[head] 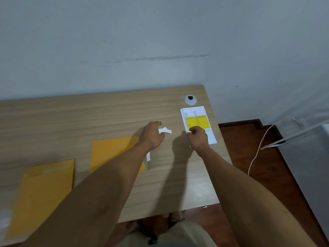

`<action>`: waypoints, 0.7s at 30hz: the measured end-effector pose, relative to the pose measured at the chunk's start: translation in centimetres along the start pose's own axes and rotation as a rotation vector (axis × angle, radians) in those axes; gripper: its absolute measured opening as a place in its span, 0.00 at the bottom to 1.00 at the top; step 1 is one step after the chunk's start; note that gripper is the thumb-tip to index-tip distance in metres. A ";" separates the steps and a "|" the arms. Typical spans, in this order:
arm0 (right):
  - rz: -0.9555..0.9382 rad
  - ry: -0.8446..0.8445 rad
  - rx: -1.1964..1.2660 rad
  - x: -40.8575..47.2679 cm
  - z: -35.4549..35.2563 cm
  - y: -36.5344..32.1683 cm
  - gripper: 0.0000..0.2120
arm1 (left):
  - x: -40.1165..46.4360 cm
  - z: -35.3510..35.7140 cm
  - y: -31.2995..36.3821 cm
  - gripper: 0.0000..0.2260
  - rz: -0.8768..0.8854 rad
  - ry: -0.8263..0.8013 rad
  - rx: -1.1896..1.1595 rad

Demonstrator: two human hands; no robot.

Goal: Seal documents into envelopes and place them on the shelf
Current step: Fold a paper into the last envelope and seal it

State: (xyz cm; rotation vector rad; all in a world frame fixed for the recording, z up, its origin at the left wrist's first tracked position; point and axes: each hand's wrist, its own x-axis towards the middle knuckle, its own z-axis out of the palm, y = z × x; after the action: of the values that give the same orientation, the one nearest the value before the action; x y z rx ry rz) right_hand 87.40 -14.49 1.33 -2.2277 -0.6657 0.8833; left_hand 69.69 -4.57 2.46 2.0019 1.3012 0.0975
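Note:
Two manila envelopes lie flat on the wooden desk: one envelope in the middle, partly under my left forearm, the other envelope at the near left. A stack of white documents with a yellow block printed on top sits at the desk's right edge. My left hand pinches a small white paper strip above the desk. My right hand is closed on a small white scrap at the stack's near end. Another white strip pokes out beside my left wrist.
A round grey cable grommet sits in the desk's far right corner. A pale wall rises right behind the desk. To the right, red-brown floor holds a white cable and a grey appliance.

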 end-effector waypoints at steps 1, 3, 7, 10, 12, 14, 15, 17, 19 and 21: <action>-0.002 0.007 -0.011 1.0 -0.9 0.3 0.17 | 0.7 0.8 1.0 0.24 -0.006 0.002 -0.015; -0.023 0.031 -0.046 2.9 -2.7 1.0 0.18 | 2.0 2.3 3.0 0.24 -0.038 0.003 -0.048; -0.028 0.034 -0.102 6.4 -5.4 2.2 0.19 | 4.0 5.3 6.1 0.24 -0.146 0.002 -0.173; -0.038 0.039 -0.153 8.7 -6.6 3.2 0.18 | 5.5 7.7 7.5 0.24 -0.244 0.012 -0.297; -0.044 0.048 -0.179 10.0 -7.0 3.7 0.13 | 6.2 8.9 8.2 0.24 -0.297 0.026 -0.354; -0.029 0.035 -0.191 11.2 -7.3 4.1 0.08 | 7.0 10.0 8.9 0.21 -0.368 0.037 -0.393; -0.032 0.028 -0.200 11.4 -7.1 4.1 0.06 | 7.1 10.4 8.9 0.16 -0.400 0.062 -0.402; -0.037 0.020 -0.204 12.0 -6.9 4.1 0.02 | 7.7 11.1 9.3 0.05 -0.469 0.125 -0.414; -0.030 0.015 -0.201 12.6 -6.8 4.0 0.03 | 8.3 11.5 10.0 0.14 -0.515 0.161 -0.417; 0.009 0.000 -0.183 13.1 -6.5 4.0 0.04 | 8.7 11.8 10.2 0.16 -0.586 0.179 -0.466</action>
State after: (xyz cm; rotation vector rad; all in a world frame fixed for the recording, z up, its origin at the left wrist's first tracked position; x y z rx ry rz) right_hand 101.47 -11.08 -3.21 -2.3934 -0.7647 0.8567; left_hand 86.73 -5.99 -2.56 1.1950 1.7427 0.2767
